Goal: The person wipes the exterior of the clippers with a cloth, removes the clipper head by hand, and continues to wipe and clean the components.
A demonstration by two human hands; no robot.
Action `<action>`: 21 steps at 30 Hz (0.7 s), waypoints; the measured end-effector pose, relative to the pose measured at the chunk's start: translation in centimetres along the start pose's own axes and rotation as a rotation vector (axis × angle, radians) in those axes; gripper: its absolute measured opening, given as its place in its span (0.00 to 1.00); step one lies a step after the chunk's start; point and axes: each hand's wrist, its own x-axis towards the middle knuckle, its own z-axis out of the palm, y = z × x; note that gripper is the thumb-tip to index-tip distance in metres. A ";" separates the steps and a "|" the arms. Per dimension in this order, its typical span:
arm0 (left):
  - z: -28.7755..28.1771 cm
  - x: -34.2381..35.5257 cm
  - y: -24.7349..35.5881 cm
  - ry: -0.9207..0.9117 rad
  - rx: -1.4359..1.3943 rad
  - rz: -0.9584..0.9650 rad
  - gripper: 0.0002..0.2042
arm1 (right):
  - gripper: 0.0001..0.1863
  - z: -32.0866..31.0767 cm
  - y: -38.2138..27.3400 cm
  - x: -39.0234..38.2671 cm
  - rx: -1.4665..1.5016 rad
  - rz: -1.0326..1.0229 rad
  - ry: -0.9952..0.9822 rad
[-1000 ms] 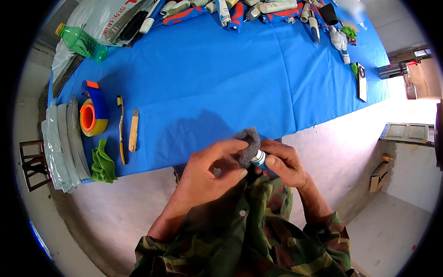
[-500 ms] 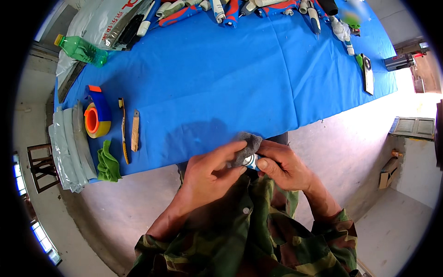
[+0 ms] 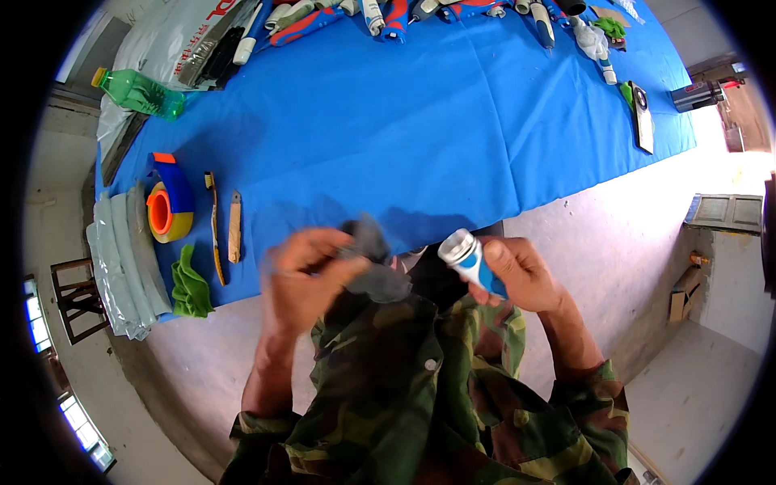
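My left hand (image 3: 303, 271) is blurred and grips a crumpled grey cloth (image 3: 373, 260) in front of my chest, just below the edge of the blue-covered table (image 3: 420, 137). My right hand (image 3: 521, 275) holds a small blue and white tube-like container (image 3: 473, 260) with its pale round end pointing up and left. The cloth and the container are a short way apart. Both forearms wear camouflage sleeves.
On the table's left stand a tape dispenser with an orange roll (image 3: 166, 206), a toothbrush (image 3: 215, 226), a small wooden piece (image 3: 234, 236), a green rag (image 3: 190, 283), folded grey sheets (image 3: 121, 259) and a green bottle (image 3: 141, 93). Several tools line the far edge (image 3: 420, 12). A dark flat device (image 3: 643, 117) lies right.
The hands were together with the cloth wrapped over the container's end. Now they have come apart: the left hand drew the cloth away leftward and the container's end is bare.
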 end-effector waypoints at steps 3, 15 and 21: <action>-1.1 0.7 0.2 0.152 -0.163 -0.205 0.15 | 0.33 0.7 0.7 0.6 -0.046 0.002 0.023; 1.8 0.7 0.6 0.242 -0.284 -0.132 0.12 | 0.22 3.0 1.9 2.0 0.532 0.073 -0.018; 3.8 0.4 1.5 0.161 -0.285 -0.135 0.14 | 0.24 3.6 1.9 2.3 0.606 0.066 -0.038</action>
